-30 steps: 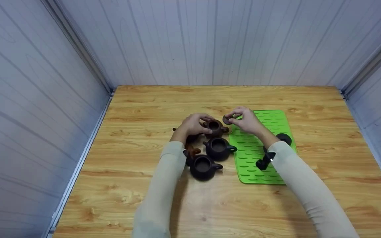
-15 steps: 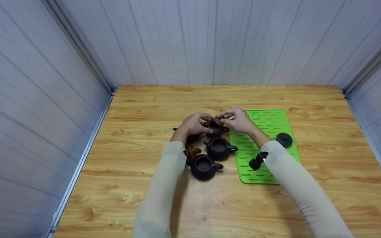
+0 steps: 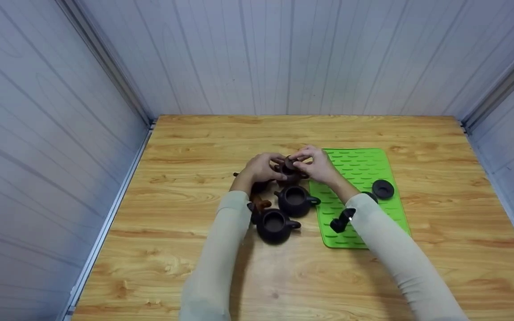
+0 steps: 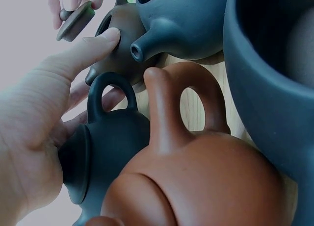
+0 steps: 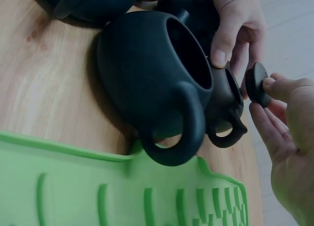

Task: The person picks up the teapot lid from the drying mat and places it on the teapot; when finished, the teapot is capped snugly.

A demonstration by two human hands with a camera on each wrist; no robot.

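My left hand (image 3: 260, 167) grips a small brown teapot (image 5: 225, 108), its thumb on the near side by the open mouth and other fingers partly hidden behind. Between thumb and fingers my right hand (image 3: 317, 165) pinches a small round brown lid (image 5: 256, 84), tilted just above that mouth and apart from it. Nearer the body stand two lidless dark teapots, a middle teapot (image 3: 293, 207) and a front teapot (image 3: 272, 234). Below my left palm, in the left wrist view, are a lidded dark teapot (image 4: 117, 133) and a lidded reddish-brown teapot (image 4: 211, 177).
A green ridged mat (image 3: 359, 160) lies right of the teapots on the wooden table (image 3: 185, 267). On it rests a dark round lid (image 3: 383, 189); another dark round piece (image 3: 370, 195) is partly covered by the right sleeve. Panelled walls (image 3: 257, 58) enclose the table.
My right hand has moved left from the mat's edge, bringing the lid over the small teapot's mouth. My left hand has kept its place on the teapot.
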